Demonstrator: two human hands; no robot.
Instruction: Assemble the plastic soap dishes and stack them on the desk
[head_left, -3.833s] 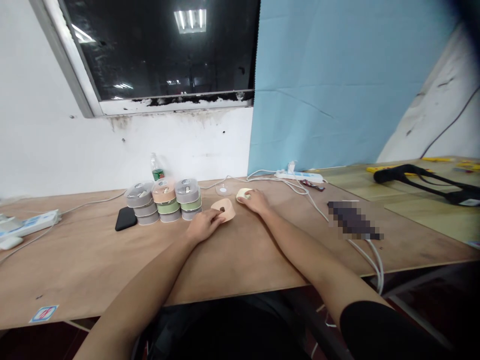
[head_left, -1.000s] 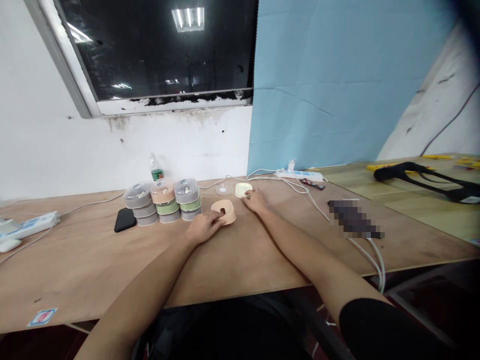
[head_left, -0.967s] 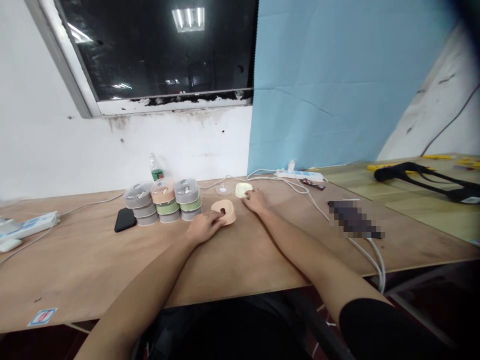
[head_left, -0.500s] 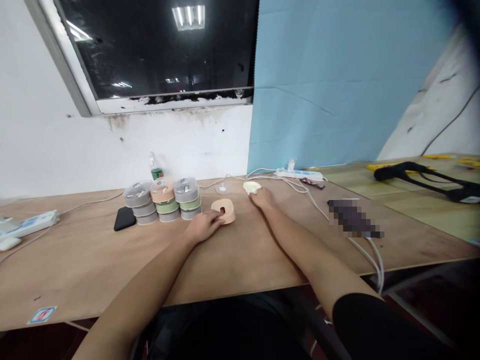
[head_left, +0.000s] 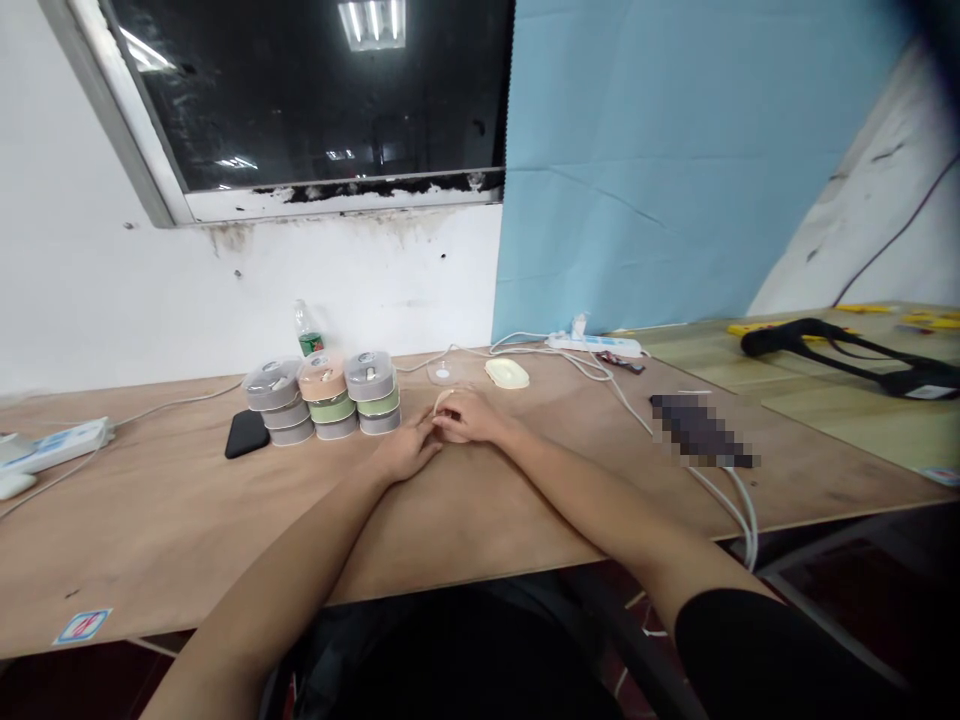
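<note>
A peach rounded plastic piece (head_left: 443, 397) lies on the table, mostly covered by my two hands, with only its far edge showing. My left hand (head_left: 409, 447) holds its left side with bent fingers. From the right, my right hand (head_left: 469, 415) closes over the same piece, its fingertips meeting those of the left. Behind the right hand sits a cream-coloured shallow piece (head_left: 507, 374), touched by neither hand. A clear flat disc (head_left: 444, 371) with a white centre is just beyond the hands.
Stacked round grey, green and peach containers (head_left: 322, 395) stand at left, by a black phone (head_left: 247, 434). Behind are a plastic bottle (head_left: 308, 330) and a power strip (head_left: 596, 345). White cables (head_left: 634, 405) run along the right, near a pixelated dark object (head_left: 701, 430).
My right hand has let go of the cream piece and moved left onto the peach piece. My left hand stays at the peach piece.
</note>
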